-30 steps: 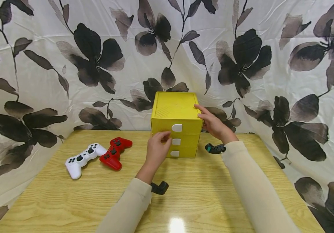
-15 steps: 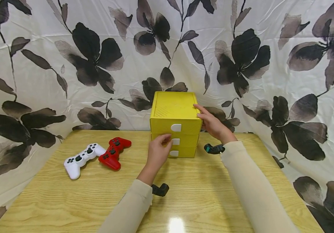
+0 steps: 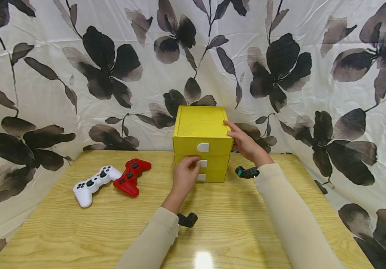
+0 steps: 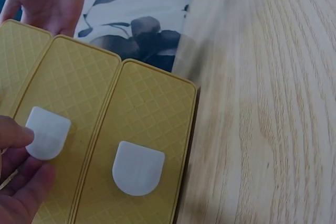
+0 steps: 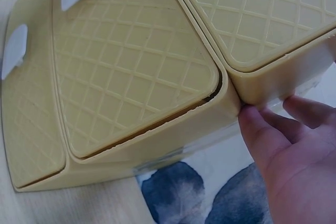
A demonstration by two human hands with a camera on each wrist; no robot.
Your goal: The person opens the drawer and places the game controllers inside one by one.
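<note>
A yellow unit of three stacked drawers (image 3: 201,123) stands at the back middle of the table in the head view, each drawer front bearing a white handle. My left hand (image 3: 183,175) is at the middle drawer; its thumb and fingers pinch the edge of that drawer's handle (image 4: 48,132) in the left wrist view. Below it, the bottom drawer's handle (image 4: 138,168) is untouched. My right hand (image 3: 246,145) rests against the unit's upper right side, fingertips at the top edge. In the right wrist view a thin dark gap runs along the middle drawer front (image 5: 142,66).
A white game controller (image 3: 92,185) and a red game controller (image 3: 130,181) lie touching at the left of the wooden table (image 3: 233,231). Floral cloth (image 3: 219,74) hangs right behind the unit. Black camera mounts sit on both wrists.
My left hand has shifted slightly right, its fingers coming onto the middle drawer's handle. The right hand stays against the unit's side. The view has drifted very slightly.
</note>
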